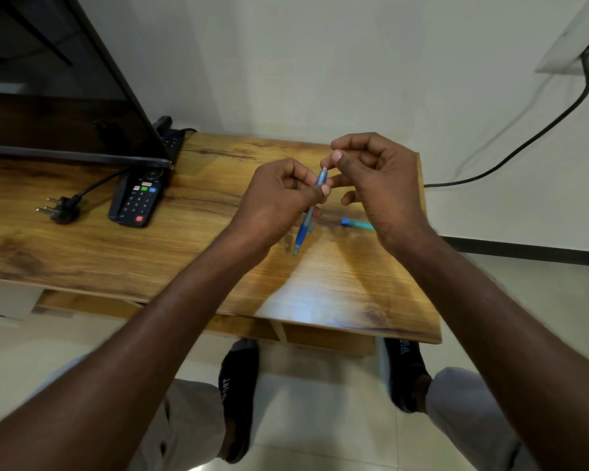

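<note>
A blue pen [305, 226] hangs tip down above the wooden table [191, 232]. My left hand [276, 202] pinches its upper barrel between thumb and fingers. Just to the right, my right hand [374, 178] has its thumb and forefinger closed at the pen's pale top end; whether they hold a small part there I cannot tell. A second blue piece, perhaps a cap or another pen [356, 224], lies on the table partly hidden behind my right wrist.
A black remote control [138, 198] lies at the left under the edge of a television screen [65, 96]. A loose black plug [60, 209] and a power strip [170, 136] are nearby. A black cable [524, 141] runs along the right wall.
</note>
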A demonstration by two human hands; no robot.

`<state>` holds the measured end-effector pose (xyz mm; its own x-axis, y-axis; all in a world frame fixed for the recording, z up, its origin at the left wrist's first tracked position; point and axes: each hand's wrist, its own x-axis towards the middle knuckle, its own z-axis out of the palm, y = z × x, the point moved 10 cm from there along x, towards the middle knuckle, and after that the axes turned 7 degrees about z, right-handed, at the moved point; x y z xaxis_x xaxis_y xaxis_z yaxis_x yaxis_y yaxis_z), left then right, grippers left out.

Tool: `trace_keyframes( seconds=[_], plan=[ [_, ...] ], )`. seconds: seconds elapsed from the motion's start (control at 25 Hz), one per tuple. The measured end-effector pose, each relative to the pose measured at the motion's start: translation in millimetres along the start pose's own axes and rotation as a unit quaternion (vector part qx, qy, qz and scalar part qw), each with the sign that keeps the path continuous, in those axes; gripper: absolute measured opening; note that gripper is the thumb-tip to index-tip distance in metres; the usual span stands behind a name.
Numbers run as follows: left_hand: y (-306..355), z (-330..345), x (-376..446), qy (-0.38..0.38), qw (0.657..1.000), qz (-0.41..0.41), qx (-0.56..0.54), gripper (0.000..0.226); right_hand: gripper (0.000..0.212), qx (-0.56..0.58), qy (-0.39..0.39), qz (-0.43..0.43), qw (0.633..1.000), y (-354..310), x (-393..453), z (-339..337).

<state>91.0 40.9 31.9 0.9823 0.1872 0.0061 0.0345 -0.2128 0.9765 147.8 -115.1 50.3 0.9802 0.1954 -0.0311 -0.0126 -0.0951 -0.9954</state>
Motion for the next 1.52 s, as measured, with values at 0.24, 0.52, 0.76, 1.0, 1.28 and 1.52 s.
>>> trace_keyframes(
  seconds=[0.24, 0.52, 0.76, 1.0, 1.28, 1.52],
  plan=[
    [1.0, -7.9, 0.6, 0.023, 1.000, -0.005, -0.022, 0.024, 0.015, -0.060, 0.030, 0.018, 0.998, 10.6, 5.6, -6.3],
    [-8.2, -33.6, 1.1, 0.109, 0.993, -0.036, 0.009, 0.014, 0.022, -0.437, -0.055, -0.038, 0.897, 32.0, -1.5, 30.9],
    [-6.5, -34.3, 0.6, 0.106, 0.994, -0.034, 0.013, 0.013, 0.023, -0.543, -0.126, -0.064, 0.827, 47.2, -16.5, 61.2],
    [-6.1, -30.5, 1.9, 0.099, 0.995, -0.028, 0.008, 0.009, 0.013, -0.554, -0.111, -0.076, 0.821, 45.1, -22.1, 64.8],
    [-2.1, -29.1, 2.3, 0.091, 0.996, -0.005, 0.009, 0.028, 0.015, -0.400, -0.037, -0.013, 0.916, 36.3, -7.6, 36.2],
    [-2.4, -23.7, 2.7, 0.065, 0.998, -0.001, 0.008, 0.031, 0.007, -0.048, 0.010, 0.155, 0.987, 43.1, 0.0, 3.0]
  ],
)
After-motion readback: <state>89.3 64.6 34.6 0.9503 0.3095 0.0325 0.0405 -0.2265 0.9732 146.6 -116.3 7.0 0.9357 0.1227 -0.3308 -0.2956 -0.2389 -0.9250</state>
